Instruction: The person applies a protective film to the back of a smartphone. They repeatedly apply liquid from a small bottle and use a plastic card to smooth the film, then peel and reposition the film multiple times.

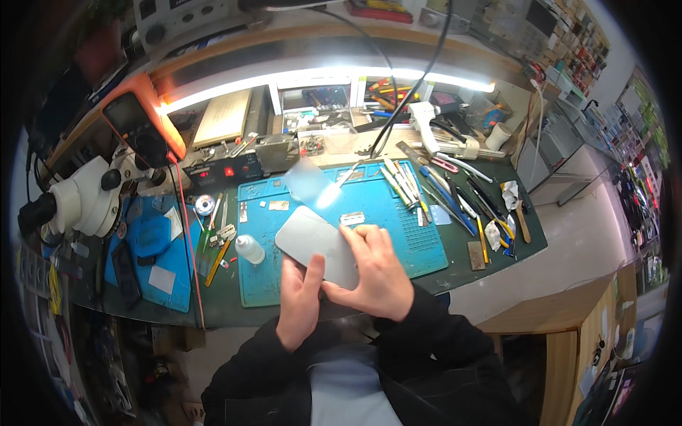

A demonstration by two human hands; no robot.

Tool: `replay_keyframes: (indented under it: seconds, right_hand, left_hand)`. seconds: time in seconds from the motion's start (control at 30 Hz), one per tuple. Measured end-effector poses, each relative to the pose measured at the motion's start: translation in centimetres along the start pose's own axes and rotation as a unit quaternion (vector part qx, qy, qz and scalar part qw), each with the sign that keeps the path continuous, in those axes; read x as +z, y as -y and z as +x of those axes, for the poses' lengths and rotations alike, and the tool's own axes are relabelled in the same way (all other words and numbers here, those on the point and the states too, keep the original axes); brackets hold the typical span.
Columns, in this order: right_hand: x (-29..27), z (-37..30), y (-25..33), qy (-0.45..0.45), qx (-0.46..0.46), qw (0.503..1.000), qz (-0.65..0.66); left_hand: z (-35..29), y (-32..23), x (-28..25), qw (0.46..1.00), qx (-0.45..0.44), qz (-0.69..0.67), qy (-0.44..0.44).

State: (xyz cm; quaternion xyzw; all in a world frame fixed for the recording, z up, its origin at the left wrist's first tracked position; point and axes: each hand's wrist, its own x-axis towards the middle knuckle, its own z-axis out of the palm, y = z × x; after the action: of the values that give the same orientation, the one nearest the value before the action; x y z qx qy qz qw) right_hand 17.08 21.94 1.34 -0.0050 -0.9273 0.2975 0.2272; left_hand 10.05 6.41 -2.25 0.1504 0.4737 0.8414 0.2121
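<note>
Both of my hands hold a flat grey slab with rounded corners, like a phone or small tablet (316, 238), tilted above the near part of the blue work mat (266, 287). My left hand (300, 298) supports its near left edge from below, thumb lying along the top. My right hand (373, 270) grips the right side, fingers at the far edge and thumb at the near corner. Just beyond the slab is a pale translucent sheet (305, 181), partly blurred. A razor blade (352, 219) lies right of the slab, and a small white bottle (249, 249) stands to its left.
Tweezers, pens and other hand tools (462, 199) crowd the bench's right side. An orange-cased multimeter (135, 121) and a white microscope (78, 195) stand at left. A red cable (190, 248) runs down over the bench edge; a black cable (408, 92) hangs from above.
</note>
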Motion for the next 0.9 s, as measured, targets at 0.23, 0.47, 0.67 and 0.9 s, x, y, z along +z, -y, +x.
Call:
replay_keyframes:
  seconds: [0.23,0.47,0.67,0.9]
  right_hand:
    - [-2.3,-0.8,-2.7,-0.032,0.078,0.974,0.211]
    - [-5.3,1.1,-7.3,0.046,0.263,0.795,0.544]
    - [-5.4,2.0,-7.4,0.1,0.293,0.782,0.541]
    - [-5.0,3.7,-7.0,0.105,0.254,0.78,0.562]
  left_hand:
    - [6.0,-3.1,0.4,0.992,-0.118,-0.037,0.011]
    - [7.8,-4.6,0.0,0.953,-0.277,-0.043,0.115]
    - [7.2,-3.9,0.6,0.937,-0.333,0.0,0.107]
    - [7.7,-2.0,-2.1,0.785,-0.409,-0.446,0.13]
